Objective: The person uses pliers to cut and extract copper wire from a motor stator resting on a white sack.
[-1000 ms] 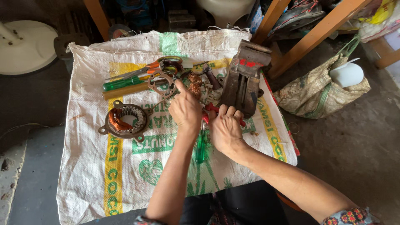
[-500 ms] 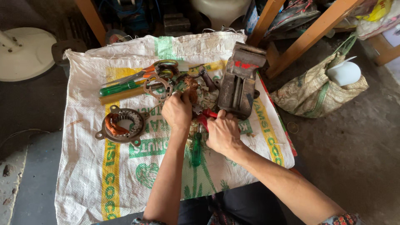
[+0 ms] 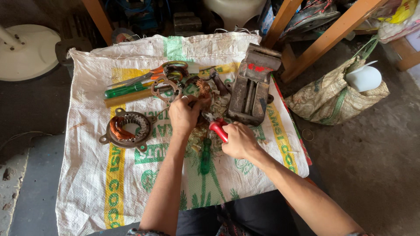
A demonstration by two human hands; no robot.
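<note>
Copper winding [image 3: 203, 89] is partly pulled loose on the sack-covered counter [image 3: 87, 175], where my left hand [image 3: 183, 116] clamps the tangled part and my right hand [image 3: 238, 140] grips red-handled pliers [image 3: 217, 129]; more remains uncut.

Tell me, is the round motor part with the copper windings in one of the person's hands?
No, the round motor part lies on the white sack, apart from the left hand and the right hand.

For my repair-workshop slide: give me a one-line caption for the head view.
Right hand works red-handled pliers at a copper-wound part under the left hand, on a woven sack.
</note>
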